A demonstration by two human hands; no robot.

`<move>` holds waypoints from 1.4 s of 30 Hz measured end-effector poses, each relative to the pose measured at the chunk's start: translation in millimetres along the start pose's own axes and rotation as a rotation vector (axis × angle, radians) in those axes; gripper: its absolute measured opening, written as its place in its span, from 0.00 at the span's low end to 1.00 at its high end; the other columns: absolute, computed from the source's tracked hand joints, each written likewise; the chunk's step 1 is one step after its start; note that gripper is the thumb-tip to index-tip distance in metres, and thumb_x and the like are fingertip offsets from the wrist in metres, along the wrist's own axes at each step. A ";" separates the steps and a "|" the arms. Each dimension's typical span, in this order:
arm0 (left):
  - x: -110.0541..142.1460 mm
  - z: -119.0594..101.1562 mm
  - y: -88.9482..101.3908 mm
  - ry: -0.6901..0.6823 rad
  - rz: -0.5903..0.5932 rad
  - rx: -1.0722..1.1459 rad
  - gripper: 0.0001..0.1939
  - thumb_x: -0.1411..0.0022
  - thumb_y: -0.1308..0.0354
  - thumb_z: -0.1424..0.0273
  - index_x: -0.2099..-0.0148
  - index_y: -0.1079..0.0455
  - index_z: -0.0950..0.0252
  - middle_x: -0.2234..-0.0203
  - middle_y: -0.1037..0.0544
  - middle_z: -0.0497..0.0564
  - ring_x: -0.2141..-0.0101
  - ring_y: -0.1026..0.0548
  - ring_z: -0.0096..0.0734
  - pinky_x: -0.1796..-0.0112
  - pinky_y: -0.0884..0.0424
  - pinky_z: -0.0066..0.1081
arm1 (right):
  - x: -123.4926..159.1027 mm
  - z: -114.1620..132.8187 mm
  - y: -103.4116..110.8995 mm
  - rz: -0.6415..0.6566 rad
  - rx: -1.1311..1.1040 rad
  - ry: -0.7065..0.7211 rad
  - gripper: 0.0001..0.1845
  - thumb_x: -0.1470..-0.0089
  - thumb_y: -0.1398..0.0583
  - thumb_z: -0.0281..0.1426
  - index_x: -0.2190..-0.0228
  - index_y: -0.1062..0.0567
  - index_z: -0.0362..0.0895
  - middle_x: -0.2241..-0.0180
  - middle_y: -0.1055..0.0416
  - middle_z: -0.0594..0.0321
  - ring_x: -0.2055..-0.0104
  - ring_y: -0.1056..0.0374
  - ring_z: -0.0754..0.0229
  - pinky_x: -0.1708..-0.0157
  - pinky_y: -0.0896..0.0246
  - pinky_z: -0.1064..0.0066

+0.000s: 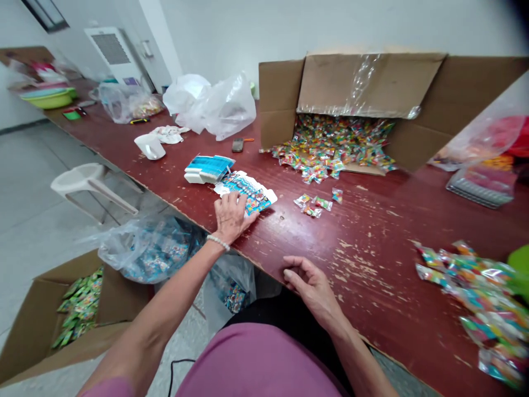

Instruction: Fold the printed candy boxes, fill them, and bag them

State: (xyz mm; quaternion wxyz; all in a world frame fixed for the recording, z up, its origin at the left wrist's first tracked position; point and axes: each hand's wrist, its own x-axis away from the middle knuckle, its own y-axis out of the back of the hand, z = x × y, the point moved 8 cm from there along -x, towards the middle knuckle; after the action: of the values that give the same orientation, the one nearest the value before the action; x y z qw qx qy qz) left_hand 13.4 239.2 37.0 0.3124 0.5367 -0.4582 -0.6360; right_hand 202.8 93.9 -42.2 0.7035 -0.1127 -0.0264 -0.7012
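My left hand (231, 216) is on a flat, blue printed candy box (254, 194), its fingers bent over the card and its thumb along the near edge. Just behind lies a stack of similar flat boxes (210, 167). My right hand (308, 282) hovers at the table's front edge, loosely curled, with a gap between thumb and fingers and nothing visible in it. Several wrapped candies (318, 205) lie loose to the right of the box. More candies (339, 140) spill from a large cardboard carton (372, 82) tipped open toward me.
A pile of wrapped candies (483, 298) covers the table's right end. Behind the stack are a white mug (149, 146), a brush (238, 145) and plastic bags (219, 105). Below left are a carton of green packets (82, 303), a bag of blue packets (159, 251) and a white stool (82, 179).
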 end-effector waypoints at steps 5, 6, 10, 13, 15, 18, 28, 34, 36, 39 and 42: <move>74.4 -53.3 36.3 -0.235 -0.136 0.297 0.27 0.37 0.40 0.52 0.44 0.32 0.66 0.55 0.21 0.58 0.57 0.26 0.44 0.57 0.37 0.40 | -8.5 4.6 1.9 -0.174 -0.353 -0.058 0.32 0.56 0.27 0.46 0.53 0.29 0.48 0.59 0.25 0.62 0.70 0.30 0.63 0.77 0.34 0.75; 85.9 -62.3 39.4 -0.266 -0.145 0.349 0.26 0.37 0.40 0.52 0.45 0.32 0.66 0.56 0.20 0.57 0.57 0.25 0.43 0.57 0.36 0.39 | -11.2 6.5 0.3 -0.170 -0.365 -0.055 0.29 0.55 0.27 0.46 0.56 0.28 0.47 0.64 0.25 0.64 0.71 0.30 0.63 0.76 0.33 0.75; 95.8 -74.1 32.4 -0.219 -0.145 0.386 0.24 0.37 0.40 0.55 0.47 0.32 0.68 0.58 0.19 0.57 0.60 0.23 0.42 0.59 0.35 0.38 | -20.8 15.0 3.8 -0.187 -0.322 0.009 0.26 0.55 0.28 0.46 0.60 0.27 0.46 0.68 0.25 0.66 0.70 0.29 0.64 0.75 0.33 0.78; 82.0 -73.3 18.0 -0.167 -0.065 0.324 0.26 0.41 0.38 0.54 0.48 0.31 0.68 0.62 0.19 0.56 0.63 0.23 0.43 0.61 0.35 0.39 | -26.1 19.1 8.9 -0.190 -0.292 0.052 0.29 0.53 0.29 0.44 0.52 0.28 0.49 0.61 0.24 0.66 0.66 0.29 0.64 0.74 0.34 0.80; 74.0 -71.6 10.4 -0.140 -0.004 0.284 0.29 0.43 0.36 0.52 0.48 0.31 0.68 0.64 0.20 0.55 0.64 0.23 0.45 0.61 0.35 0.41 | -28.9 19.7 11.8 -0.194 -0.275 0.071 0.34 0.52 0.30 0.44 0.46 0.32 0.52 0.54 0.26 0.63 0.62 0.28 0.62 0.73 0.33 0.78; 66.4 -64.5 4.4 -0.078 0.034 0.227 0.26 0.43 0.35 0.55 0.49 0.31 0.68 0.58 0.21 0.60 0.57 0.24 0.49 0.58 0.34 0.42 | -31.8 16.5 17.9 -0.249 -0.218 0.097 0.40 0.53 0.30 0.44 0.41 0.35 0.53 0.43 0.32 0.57 0.56 0.29 0.59 0.70 0.31 0.74; 68.6 -39.3 10.4 0.153 0.312 0.901 0.12 0.36 0.41 0.59 0.58 0.23 0.62 0.54 0.22 0.54 0.54 0.27 0.42 0.54 0.31 0.37 | -28.8 21.4 14.8 -0.298 -0.183 0.123 0.30 0.51 0.32 0.47 0.50 0.28 0.46 0.58 0.26 0.60 0.63 0.31 0.60 0.69 0.35 0.71; 136.9 -104.2 10.3 0.258 1.267 1.794 0.24 0.49 0.28 0.59 0.54 0.24 0.68 0.63 0.18 0.55 0.64 0.21 0.35 0.60 0.28 0.31 | -11.2 47.4 -10.1 0.115 -0.087 0.122 0.15 0.43 0.35 0.45 0.63 0.23 0.46 0.74 0.30 0.67 0.75 0.36 0.64 0.75 0.39 0.73; 152.3 -121.9 16.7 0.247 1.440 1.952 0.26 0.52 0.26 0.59 0.54 0.24 0.68 0.64 0.18 0.57 0.65 0.19 0.39 0.60 0.25 0.33 | -2.6 55.1 -16.6 0.211 0.028 0.153 0.13 0.40 0.38 0.43 0.62 0.23 0.47 0.73 0.30 0.67 0.75 0.37 0.65 0.75 0.40 0.74; 157.5 -130.2 15.0 0.302 1.400 2.080 0.26 0.54 0.26 0.60 0.54 0.24 0.66 0.69 0.18 0.55 0.71 0.18 0.40 0.68 0.24 0.32 | 5.5 63.8 -19.6 0.237 0.064 0.201 0.13 0.37 0.39 0.41 0.55 0.24 0.50 0.65 0.27 0.64 0.69 0.33 0.63 0.69 0.36 0.72; 151.8 -121.2 7.9 0.343 1.200 2.033 0.24 0.56 0.25 0.62 0.58 0.24 0.68 0.70 0.19 0.54 0.73 0.19 0.37 0.72 0.25 0.29 | 9.6 67.7 -16.4 0.189 -0.006 0.238 0.24 0.39 0.37 0.40 0.42 0.32 0.54 0.49 0.29 0.59 0.57 0.30 0.59 0.58 0.31 0.67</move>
State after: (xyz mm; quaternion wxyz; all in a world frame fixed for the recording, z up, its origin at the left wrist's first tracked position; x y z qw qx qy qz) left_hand 95.3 71.2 -16.4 0.0489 0.3163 -0.8820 0.3459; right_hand 194.9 97.9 27.6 0.7641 -0.0327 0.0701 -0.6404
